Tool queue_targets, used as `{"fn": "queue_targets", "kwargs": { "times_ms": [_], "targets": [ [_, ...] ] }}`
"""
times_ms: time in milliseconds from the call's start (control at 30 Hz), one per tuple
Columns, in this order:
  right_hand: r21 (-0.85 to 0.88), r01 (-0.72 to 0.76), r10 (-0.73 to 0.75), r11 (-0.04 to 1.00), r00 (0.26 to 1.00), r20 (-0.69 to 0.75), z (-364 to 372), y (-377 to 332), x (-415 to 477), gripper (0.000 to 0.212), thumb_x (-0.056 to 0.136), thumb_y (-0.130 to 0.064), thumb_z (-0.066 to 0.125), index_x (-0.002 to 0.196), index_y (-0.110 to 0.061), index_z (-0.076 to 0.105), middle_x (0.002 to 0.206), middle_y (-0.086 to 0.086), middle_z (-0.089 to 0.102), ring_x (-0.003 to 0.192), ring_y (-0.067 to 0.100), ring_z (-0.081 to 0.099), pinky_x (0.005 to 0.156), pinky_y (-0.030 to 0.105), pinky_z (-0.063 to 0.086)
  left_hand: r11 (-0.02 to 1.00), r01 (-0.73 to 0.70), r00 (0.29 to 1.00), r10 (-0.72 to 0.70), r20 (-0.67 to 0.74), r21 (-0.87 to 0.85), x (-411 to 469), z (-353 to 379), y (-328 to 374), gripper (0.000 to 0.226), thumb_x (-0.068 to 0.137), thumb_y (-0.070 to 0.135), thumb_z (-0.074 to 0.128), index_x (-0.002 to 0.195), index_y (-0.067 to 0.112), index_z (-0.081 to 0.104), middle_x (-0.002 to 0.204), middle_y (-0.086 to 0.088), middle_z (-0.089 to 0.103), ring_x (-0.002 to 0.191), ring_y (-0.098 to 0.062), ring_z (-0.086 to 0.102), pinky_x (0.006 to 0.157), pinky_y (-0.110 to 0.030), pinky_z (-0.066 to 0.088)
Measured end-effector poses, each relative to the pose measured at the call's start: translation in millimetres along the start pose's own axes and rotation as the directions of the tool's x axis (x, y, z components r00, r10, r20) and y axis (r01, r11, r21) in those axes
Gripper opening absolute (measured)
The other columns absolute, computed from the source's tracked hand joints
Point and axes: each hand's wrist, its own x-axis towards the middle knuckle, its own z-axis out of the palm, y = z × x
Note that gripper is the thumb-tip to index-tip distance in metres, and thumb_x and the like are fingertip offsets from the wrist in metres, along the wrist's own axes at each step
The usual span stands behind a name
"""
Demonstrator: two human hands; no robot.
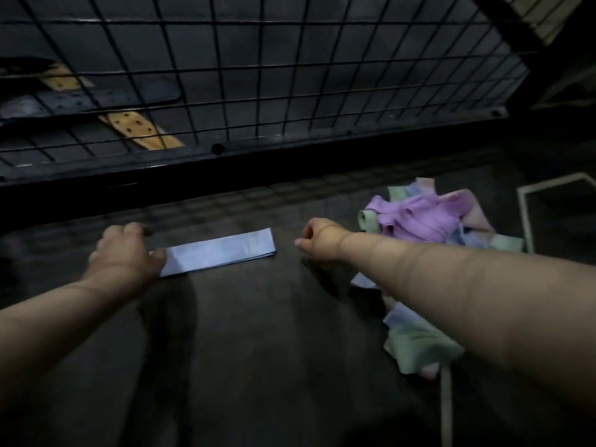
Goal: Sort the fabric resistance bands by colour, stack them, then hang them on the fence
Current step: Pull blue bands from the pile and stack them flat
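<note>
Head view: a flat, light-blue fabric resistance band lies lengthwise on the dark floor, near the foot of the black wire-mesh fence. The left hand rests palm down over the band's left end, thumb on the fabric; whether the fingers pinch it cannot be determined owing to blur. The right hand is just beside the band's right end, not touching it, fingers curled in and holding nothing. The hands are well apart, one at each end of the band. To the right, behind the right forearm, sits a loose heap of purple, green, blue and pink fabric bands, unsorted. A pale rectangular frame borders the heap on its right. Behind the mesh, tan and dark perforated straps lie at the left.
</note>
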Motion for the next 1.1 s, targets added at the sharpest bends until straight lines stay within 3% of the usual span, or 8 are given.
{"fn": "queue_targets", "kwargs": {
  "times_ms": [133, 267, 333, 433, 633, 833, 1000, 1100],
  "targets": [
    [-0.202, 0.024, -0.036, 0.979, 0.998, -0.060, -55.1, 77.4, -26.9, 0.017, 0.091, -0.018, 0.061, 0.108, -0.016, 0.066, 0.117, 0.009, 0.067, 0.105, 0.027, 0.063, 0.082, 0.024, 0.044, 0.941, -0.331, 0.934, 0.337, 0.120, -0.073, -30.1, 0.5, 71.4, 0.039, 0.088, 0.026, 0.066, 0.124, 0.011, 0.061, 0.124, -0.016, 0.058, 0.111, -0.032, 0.060, 0.095, -0.042, 0.049],
    [-0.118, -0.018, -0.002, 0.993, 0.986, -0.166, -94.9, 148.6, -51.4, 0.025, 0.090, -0.003, 0.059, 0.111, -0.009, 0.071, 0.119, 0.012, 0.068, 0.107, 0.024, 0.063, 0.087, 0.022, 0.044, 0.861, -0.480, 0.830, 0.507, 0.232, -0.166, -74.6, 12.8, 153.4, 0.027, 0.091, 0.026, 0.064, 0.115, 0.013, 0.066, 0.111, -0.006, 0.067, 0.101, -0.022, 0.064, 0.081, -0.026, 0.046],
    [-0.122, -0.009, -0.001, 0.993, 0.997, -0.080, -100.7, 168.6, -60.9, 0.034, 0.086, 0.001, 0.058, 0.113, -0.016, 0.070, 0.119, 0.006, 0.067, 0.102, 0.017, 0.062, 0.082, 0.022, 0.046, 0.830, -0.506, 0.799, 0.553, 0.234, -0.236, -97.8, 23.6, 188.2, 0.024, 0.092, 0.023, 0.065, 0.113, 0.013, 0.068, 0.109, -0.005, 0.070, 0.100, -0.021, 0.065, 0.084, -0.024, 0.047],
    [-0.234, 0.102, -0.091, 0.967, 0.994, 0.058, -92.7, 181.9, -68.8, 0.041, 0.082, -0.014, 0.073, 0.120, -0.030, 0.064, 0.124, -0.002, 0.057, 0.109, 0.018, 0.056, 0.091, 0.031, 0.049, 0.801, -0.504, 0.743, 0.593, 0.310, -0.324, -122.3, 52.1, 225.8, 0.024, 0.093, 0.022, 0.065, 0.116, 0.015, 0.068, 0.111, -0.002, 0.070, 0.095, -0.015, 0.064, 0.080, -0.020, 0.046],
    [-0.559, 0.272, -0.309, 0.783, 0.950, 0.029, -62.7, 191.2, -63.8, 0.050, 0.085, -0.038, 0.070, 0.131, -0.034, 0.053, 0.125, 0.000, 0.049, 0.120, 0.026, 0.044, 0.099, 0.037, 0.034, 0.793, -0.472, 0.644, 0.609, 0.463, -0.386, -143.0, 100.7, 261.2, 0.043, 0.089, 0.024, 0.071, 0.130, 0.016, 0.060, 0.121, 0.000, 0.063, 0.103, -0.012, 0.059, 0.084, -0.019, 0.044],
    [-0.390, 0.320, -0.391, 0.864, 0.913, -0.117, -64.3, 203.8, -64.4, 0.022, 0.090, -0.024, 0.064, 0.112, -0.020, 0.064, 0.114, 0.004, 0.052, 0.113, 0.027, 0.049, 0.087, 0.033, 0.037, 0.820, -0.344, 0.642, 0.561, 0.522, -0.458, -148.2, 126.3, 257.7, 0.050, 0.083, 0.016, 0.076, 0.130, 0.014, 0.057, 0.118, -0.004, 0.067, 0.106, -0.022, 0.066, 0.097, -0.040, 0.053],
    [-0.127, 0.356, -0.371, 0.926, 0.920, -0.128, -70.8, 204.1, -75.3, 0.006, 0.090, -0.017, 0.061, 0.095, -0.020, 0.059, 0.105, -0.002, 0.059, 0.098, 0.019, 0.055, 0.086, 0.035, 0.048, 0.794, -0.266, 0.712, 0.544, 0.445, -0.546, -147.6, 118.6, 265.6, 0.010, 0.084, 0.016, 0.075, 0.090, 0.018, 0.067, 0.079, -0.005, 0.070, 0.063, -0.022, 0.067, 0.062, -0.037, 0.059],
    [0.080, 0.298, -0.286, 0.951, 0.949, -0.134, -85.9, 202.9, -78.4, 0.007, 0.090, -0.019, 0.059, 0.094, -0.023, 0.053, 0.093, -0.002, 0.061, 0.087, 0.019, 0.056, 0.074, 0.030, 0.047, 0.752, -0.237, 0.714, 0.564, 0.414, -0.615, -141.2, 97.8, 272.2, 0.011, 0.085, 0.015, 0.075, 0.085, 0.015, 0.064, 0.072, -0.007, 0.067, 0.057, -0.017, 0.061, 0.053, -0.033, 0.054]
  ]
}}
